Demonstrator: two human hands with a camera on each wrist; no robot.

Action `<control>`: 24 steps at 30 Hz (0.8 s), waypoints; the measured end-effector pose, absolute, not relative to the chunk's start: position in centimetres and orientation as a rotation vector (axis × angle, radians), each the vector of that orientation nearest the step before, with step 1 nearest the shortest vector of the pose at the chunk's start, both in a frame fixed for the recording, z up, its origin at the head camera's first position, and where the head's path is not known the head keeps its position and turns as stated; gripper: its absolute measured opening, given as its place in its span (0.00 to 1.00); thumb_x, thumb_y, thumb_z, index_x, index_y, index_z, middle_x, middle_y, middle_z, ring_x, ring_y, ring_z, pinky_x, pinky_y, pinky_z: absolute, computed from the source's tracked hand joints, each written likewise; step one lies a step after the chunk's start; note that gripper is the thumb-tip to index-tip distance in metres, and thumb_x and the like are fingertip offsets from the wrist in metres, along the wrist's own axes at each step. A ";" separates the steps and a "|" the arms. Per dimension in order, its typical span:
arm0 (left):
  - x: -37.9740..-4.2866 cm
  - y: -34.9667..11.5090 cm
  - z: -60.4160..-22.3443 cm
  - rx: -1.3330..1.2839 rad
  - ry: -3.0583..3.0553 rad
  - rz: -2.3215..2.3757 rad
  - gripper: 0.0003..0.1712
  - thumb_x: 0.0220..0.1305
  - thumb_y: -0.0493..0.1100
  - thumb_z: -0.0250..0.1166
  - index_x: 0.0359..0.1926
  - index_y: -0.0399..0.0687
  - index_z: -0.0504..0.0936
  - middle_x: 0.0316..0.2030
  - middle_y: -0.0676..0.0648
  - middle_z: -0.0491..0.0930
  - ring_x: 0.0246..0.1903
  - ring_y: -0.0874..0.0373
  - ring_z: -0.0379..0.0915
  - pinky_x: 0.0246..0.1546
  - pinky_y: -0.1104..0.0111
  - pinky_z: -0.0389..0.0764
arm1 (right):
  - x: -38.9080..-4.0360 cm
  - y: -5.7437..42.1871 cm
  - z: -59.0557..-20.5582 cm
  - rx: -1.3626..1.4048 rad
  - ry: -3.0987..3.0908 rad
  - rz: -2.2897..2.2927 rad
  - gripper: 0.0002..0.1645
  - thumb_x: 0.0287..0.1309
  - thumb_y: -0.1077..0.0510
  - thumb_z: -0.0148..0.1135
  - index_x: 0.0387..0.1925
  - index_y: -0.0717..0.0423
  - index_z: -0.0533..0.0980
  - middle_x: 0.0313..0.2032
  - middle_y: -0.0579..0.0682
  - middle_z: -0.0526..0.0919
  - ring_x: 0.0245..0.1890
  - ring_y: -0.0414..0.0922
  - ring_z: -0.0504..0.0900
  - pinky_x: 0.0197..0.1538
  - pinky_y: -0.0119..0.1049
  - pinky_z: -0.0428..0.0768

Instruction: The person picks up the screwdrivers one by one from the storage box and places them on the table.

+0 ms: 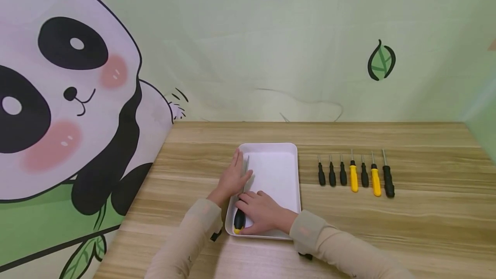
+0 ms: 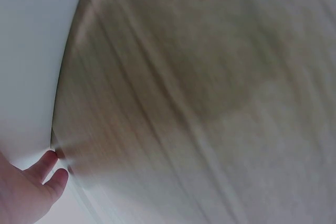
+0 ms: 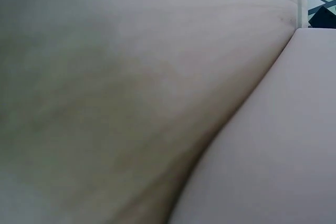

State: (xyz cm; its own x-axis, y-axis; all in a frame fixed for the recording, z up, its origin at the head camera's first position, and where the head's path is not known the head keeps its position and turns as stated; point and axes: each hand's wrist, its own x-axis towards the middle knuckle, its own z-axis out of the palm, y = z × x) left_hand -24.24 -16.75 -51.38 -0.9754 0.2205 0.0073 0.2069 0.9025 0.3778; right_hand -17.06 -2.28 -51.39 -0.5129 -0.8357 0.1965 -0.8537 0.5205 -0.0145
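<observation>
A long screwdriver (image 1: 239, 218) with a black and yellow handle lies lengthwise along the left side of a white tray (image 1: 273, 175). My right hand (image 1: 263, 212) reaches in from the right and holds its handle, fingers near the shaft end and thumb by the yellow butt. Farther up, my left hand (image 1: 232, 178) rests at the tray's left rim with straight fingers, its thumb stretched across the screwdriver's shaft. In the left wrist view, two fingertips of the left hand (image 2: 31, 192) show beside the wooden surface. The right wrist view does not show the right hand.
To the right of the tray, several screwdrivers stand in a row on the wooden table (image 1: 434, 175), shafts pointing away: small black ones (image 1: 332, 175), yellow ones (image 1: 354, 178) and a larger black one (image 1: 389, 182). Behind the table rises a wall covering (image 1: 310, 55) printed with a panda.
</observation>
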 end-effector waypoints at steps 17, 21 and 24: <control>-24.3 -16.7 -51.5 0.315 3.020 0.592 0.43 0.62 0.56 0.49 0.68 0.38 0.41 0.69 0.42 0.36 0.49 0.44 0.69 0.43 0.58 0.74 | -16.9 -2.2 -50.7 1.409 -2.661 0.132 0.36 0.38 0.26 0.53 0.42 0.47 0.70 0.41 0.45 0.73 0.43 0.42 0.69 0.33 0.34 0.70; -24.3 -16.7 -51.5 0.328 3.029 0.590 0.43 0.62 0.56 0.50 0.67 0.37 0.41 0.69 0.41 0.38 0.53 0.43 0.67 0.48 0.57 0.72 | -16.9 -2.1 -50.9 1.435 -2.661 0.179 0.34 0.37 0.29 0.56 0.40 0.48 0.71 0.41 0.46 0.73 0.43 0.42 0.70 0.36 0.35 0.72; -24.3 -16.7 -51.6 0.337 3.038 0.584 0.43 0.62 0.56 0.49 0.67 0.37 0.42 0.69 0.41 0.38 0.55 0.43 0.65 0.51 0.57 0.70 | -17.0 -1.9 -51.0 1.464 -2.645 0.198 0.32 0.38 0.30 0.56 0.37 0.49 0.71 0.40 0.46 0.73 0.43 0.42 0.70 0.41 0.35 0.73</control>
